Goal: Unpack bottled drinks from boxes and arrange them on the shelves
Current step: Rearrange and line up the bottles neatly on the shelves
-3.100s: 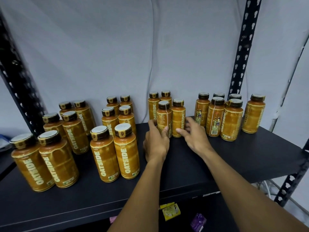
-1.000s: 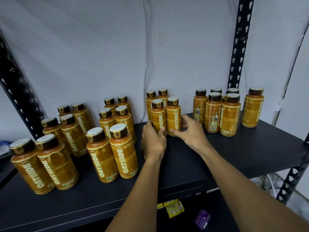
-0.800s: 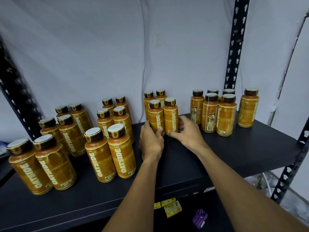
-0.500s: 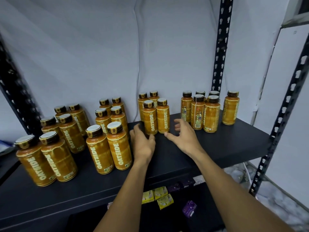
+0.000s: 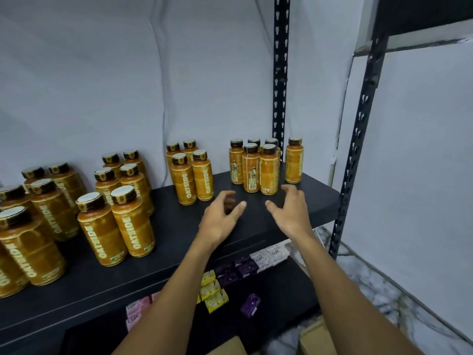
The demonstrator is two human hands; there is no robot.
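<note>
Left hand (image 5: pixel 220 221) and right hand (image 5: pixel 291 212) have come off the centre cluster of four bottles (image 5: pixel 190 176), which they flanked a second ago, and shifted right. Both hover just over the black shelf (image 5: pixel 179 254), palms facing each other, fingers loosely curled, nothing held, with bare shelf between them. Left hand is near and right of the centre cluster, apart from it. Right hand is on the near side of the right-hand cluster (image 5: pixel 256 167), fingertips close to its front bottles; whether they touch, cannot tell. That cluster is five bottles packed tight, picture panels facing out. A lone bottle (image 5: pixel 294 160) stands just right of it, by the rear upright post (image 5: pixel 280 73). Centre cluster stands two by two, OATSIDE lettering facing near. Further left are bottles in pairs, three rows deep (image 5: pixel 122 213), and a similar group at the left edge (image 5: pixel 33 234). All are upright and capped. On the lower shelf lie small soap packs: white LUX (image 5: pixel 268 254), yellow (image 5: pixel 213 290), purple (image 5: pixel 250 304), pink (image 5: pixel 134 311). Cardboard box corners (image 5: pixel 316 339) show at the bottom edge. White sheet (image 5: pixel 128 73) hangs behind.
</note>
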